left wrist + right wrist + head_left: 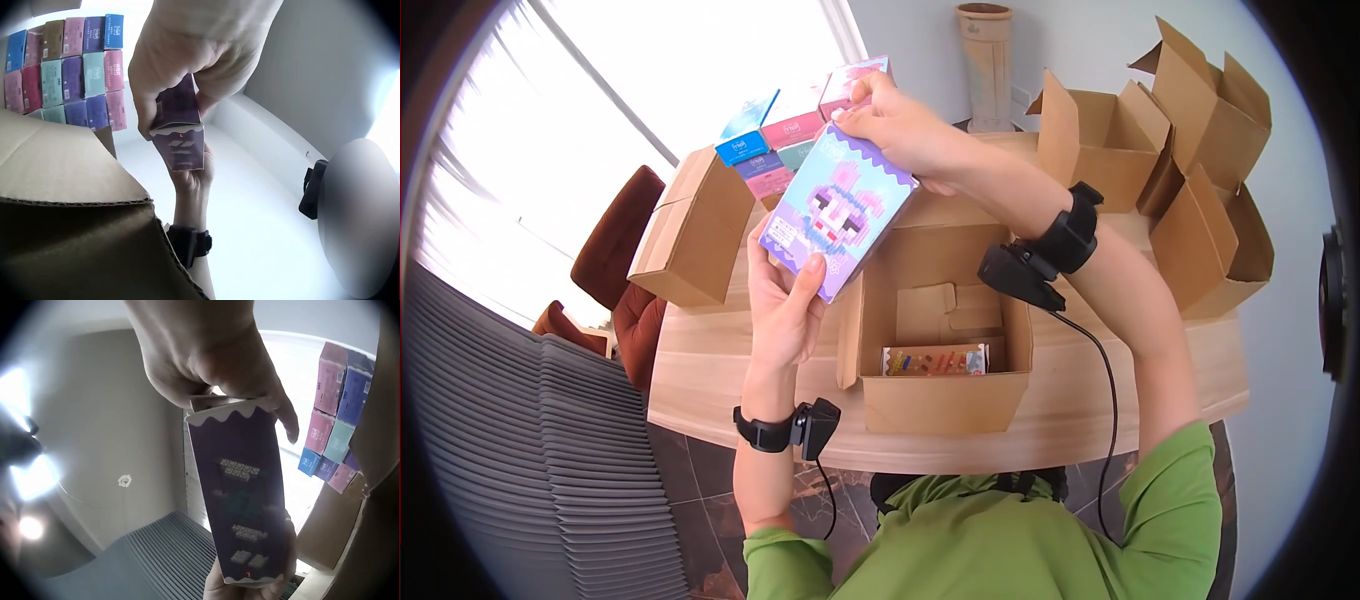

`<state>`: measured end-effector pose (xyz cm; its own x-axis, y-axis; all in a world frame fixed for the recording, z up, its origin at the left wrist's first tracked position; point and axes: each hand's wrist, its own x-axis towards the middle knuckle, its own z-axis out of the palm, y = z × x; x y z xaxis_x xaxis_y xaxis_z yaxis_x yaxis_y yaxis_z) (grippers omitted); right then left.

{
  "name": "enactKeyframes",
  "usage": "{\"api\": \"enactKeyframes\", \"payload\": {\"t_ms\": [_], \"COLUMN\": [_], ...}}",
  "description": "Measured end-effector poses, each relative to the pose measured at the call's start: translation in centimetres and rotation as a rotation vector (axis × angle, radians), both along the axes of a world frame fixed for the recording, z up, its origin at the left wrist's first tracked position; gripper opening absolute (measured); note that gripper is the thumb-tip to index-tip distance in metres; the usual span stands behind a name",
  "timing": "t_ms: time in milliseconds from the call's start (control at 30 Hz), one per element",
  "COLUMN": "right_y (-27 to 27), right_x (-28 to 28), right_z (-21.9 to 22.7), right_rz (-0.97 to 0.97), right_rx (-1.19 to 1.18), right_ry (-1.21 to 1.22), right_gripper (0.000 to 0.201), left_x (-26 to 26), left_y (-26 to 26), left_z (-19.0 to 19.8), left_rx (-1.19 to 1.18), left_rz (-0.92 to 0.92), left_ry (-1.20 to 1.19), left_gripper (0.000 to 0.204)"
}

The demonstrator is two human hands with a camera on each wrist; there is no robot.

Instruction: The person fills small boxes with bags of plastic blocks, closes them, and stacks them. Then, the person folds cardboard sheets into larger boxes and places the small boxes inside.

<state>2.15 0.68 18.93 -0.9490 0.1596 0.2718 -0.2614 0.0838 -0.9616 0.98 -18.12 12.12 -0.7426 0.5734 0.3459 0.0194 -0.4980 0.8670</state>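
Observation:
A purple and light-blue toy brick box [825,205] with a pixelated animal face on its front is held up, tilted, above the table. My left hand [783,310] grips its lower end, thumb on the front face. At its upper end, my right hand [905,130] holds the top edge between thumb and fingers. The right wrist view shows the box's narrow side [240,487], with printed white bricks and a wavy white border; its top end is partly hidden by the hand. Below stands an open cardboard carton [935,405] containing a colourful printed packet [935,360].
Several coloured boxes [792,130] are stacked at the back left, beside a closed cardboard carton [695,235]. Open cartons [1100,165] crowd the right side of the wooden table [800,430]. A brown chair [635,300] stands to the left. A cable [1112,400] hangs from the right wrist camera.

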Motion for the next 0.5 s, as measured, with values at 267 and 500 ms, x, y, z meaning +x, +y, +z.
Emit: {"api": "enactKeyframes", "payload": {"t_ms": [267, 500], "right_y": [1.6, -1.1], "right_x": [-0.5, 3.4], "right_z": [-0.5, -1.1], "right_rz": [0.227, 0.157], "right_rx": [0.179, 0.206], "right_ry": [0.129, 0.283], "right_gripper": [0.043, 0.054], "left_x": [0.0, 0.5], "left_y": [0.0, 0.6], "left_z": [-0.2, 0.8], "left_rx": [0.020, 0.018], "left_rz": [0.048, 0.177], "left_ry": [0.031, 0.104], "left_gripper": [0.046, 0.048]}}
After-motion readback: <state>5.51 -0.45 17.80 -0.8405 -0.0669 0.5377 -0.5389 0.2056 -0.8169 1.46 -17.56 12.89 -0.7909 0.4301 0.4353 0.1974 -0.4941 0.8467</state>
